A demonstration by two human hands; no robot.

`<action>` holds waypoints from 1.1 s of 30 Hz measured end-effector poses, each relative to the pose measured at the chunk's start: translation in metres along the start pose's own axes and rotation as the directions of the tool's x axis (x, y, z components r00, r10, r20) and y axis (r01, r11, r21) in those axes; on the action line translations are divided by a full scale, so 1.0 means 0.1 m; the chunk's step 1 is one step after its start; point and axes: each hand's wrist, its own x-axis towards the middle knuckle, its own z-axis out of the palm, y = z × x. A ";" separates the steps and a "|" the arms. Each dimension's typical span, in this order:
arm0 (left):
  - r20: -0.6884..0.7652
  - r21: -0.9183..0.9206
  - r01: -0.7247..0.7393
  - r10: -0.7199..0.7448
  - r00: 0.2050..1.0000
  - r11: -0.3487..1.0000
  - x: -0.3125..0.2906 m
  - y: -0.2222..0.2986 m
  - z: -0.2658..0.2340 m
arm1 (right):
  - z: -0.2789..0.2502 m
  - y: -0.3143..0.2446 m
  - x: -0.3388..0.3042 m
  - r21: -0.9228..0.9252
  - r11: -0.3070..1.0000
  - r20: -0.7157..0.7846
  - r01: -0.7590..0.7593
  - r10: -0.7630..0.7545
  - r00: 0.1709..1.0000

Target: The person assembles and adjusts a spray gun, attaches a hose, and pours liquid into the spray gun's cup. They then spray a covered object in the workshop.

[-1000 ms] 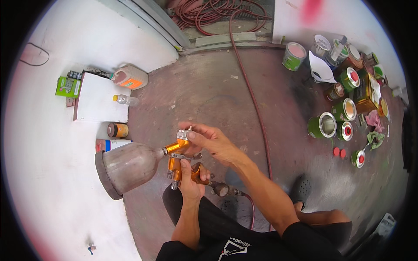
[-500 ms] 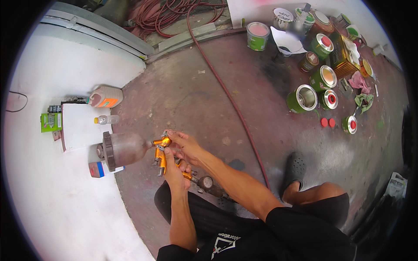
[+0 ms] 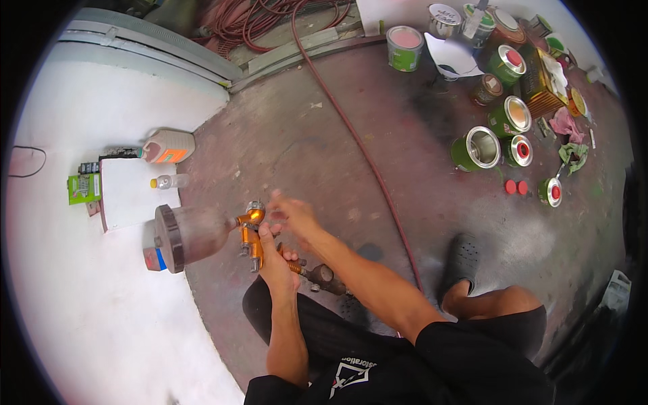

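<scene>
An orange spray gun (image 3: pixel 250 237) lies on its side in my left hand (image 3: pixel 277 266), whose fingers wrap round its handle. Its large translucent paint cup (image 3: pixel 206 233) with a dark lid points left, toward the white wall. A round gauge and dark fitting (image 3: pixel 325 273) sit at the handle's lower end. Just right of the gun's silver air cap (image 3: pixel 255 206) is my right hand (image 3: pixel 297 216). It is slightly blurred, its fingers apart and holding nothing, and a small gap separates its fingertips from the cap.
A red hose (image 3: pixel 364 148) crosses the floor, with more coiled hose (image 3: pixel 246 27) behind the sill. Several paint cans stand at the right, including an opened green can (image 3: pixel 466 152). Two red caps (image 3: pixel 511 187) lie nearby. A jug (image 3: pixel 169 146) and small bottle (image 3: pixel 170 181) are at the left.
My right hand has come off the front of the spray gun and its fingers have spread. The left hand keeps its hold on the handle. The view has shifted slightly.
</scene>
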 end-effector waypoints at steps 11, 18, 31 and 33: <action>-0.036 0.024 0.032 -0.032 0.999 0.999 0.01 0.01 0.01 | -0.54 -0.29 -0.05 -0.073 0.997 -0.237 -0.018 0.000 0.971; -0.068 0.004 -0.047 0.047 0.997 0.999 -0.03 -0.02 0.01 | -0.34 -0.75 -0.16 -0.070 0.995 -0.238 0.074 -0.088 0.967; 0.060 -0.111 0.049 -0.043 0.997 0.993 0.01 -0.03 -0.17 | -0.29 -0.58 -0.22 -0.248 0.967 0.098 -0.064 0.090 0.991; 0.074 -0.108 0.069 -0.061 0.995 0.992 -0.02 -0.01 -0.12 | -0.10 -0.43 -0.25 -0.160 0.985 0.253 -0.058 0.098 0.963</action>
